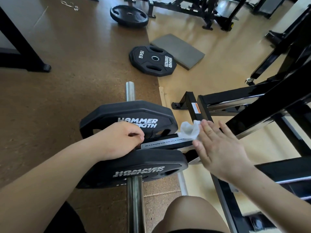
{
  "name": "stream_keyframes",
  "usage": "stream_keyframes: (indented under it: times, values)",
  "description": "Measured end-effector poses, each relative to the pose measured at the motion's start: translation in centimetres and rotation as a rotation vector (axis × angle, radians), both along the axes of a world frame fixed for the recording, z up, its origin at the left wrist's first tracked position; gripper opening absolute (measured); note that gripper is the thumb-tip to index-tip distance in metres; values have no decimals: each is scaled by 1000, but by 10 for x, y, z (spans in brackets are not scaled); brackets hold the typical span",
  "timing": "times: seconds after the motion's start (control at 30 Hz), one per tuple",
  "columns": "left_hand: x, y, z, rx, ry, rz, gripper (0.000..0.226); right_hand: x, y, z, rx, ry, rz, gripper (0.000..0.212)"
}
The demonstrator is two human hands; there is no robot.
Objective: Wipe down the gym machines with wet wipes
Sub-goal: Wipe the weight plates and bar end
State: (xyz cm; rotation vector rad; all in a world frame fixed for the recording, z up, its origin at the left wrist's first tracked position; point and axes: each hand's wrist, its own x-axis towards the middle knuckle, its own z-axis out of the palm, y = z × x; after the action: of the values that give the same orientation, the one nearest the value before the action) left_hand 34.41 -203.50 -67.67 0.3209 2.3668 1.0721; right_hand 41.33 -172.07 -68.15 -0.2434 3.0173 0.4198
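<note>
In mid-frame, the right hand (218, 148) is pressing the wipe (190, 130) with straight fingers onto the labelled bar (165, 142) between two plates (127, 113). The left hand (119, 140) is curling around that bar, probably steadying it.

A labelled bar (161, 143) is lying between the near plate (143, 163) and the far plate (127, 112), the wet wipe (190, 130) sitting at its right end. Behind, a 15KG plate (152, 60) is lying left of a pad (181, 49)
</note>
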Motion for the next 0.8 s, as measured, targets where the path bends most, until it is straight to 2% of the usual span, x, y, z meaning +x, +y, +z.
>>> stream_keyframes:
  times: [0.13, 0.33, 0.4, 0.5, 0.57, 0.7, 0.8]
  values:
    - [1, 1, 0, -2, 24, -17, 20, 10, -19, -19, -237, -106, 228, 62]
    - [0, -1, 0, -12, 11, -10, 21, 8, 1, -4, -83, 128, 62, 73]
    - [1, 0, 1, -19, 20, -8, 22, 13, -4, -11, -104, 101, 77, 75]
    - [2, 1, 1, -29, 37, -15, 23, 17, -11, -21, -290, -19, 263, 63]
    - [2, 0, 2, -32, 45, -13, 23, 18, -9, -22, -242, -4, 287, 62]
    - [2, -2, 1, -53, 59, -12, 23, 23, -2, -18, -10, 183, 41, 76]
    - [3, 0, 2, -49, 56, -8, 24, 28, -2, -24, -71, 187, 105, 70]
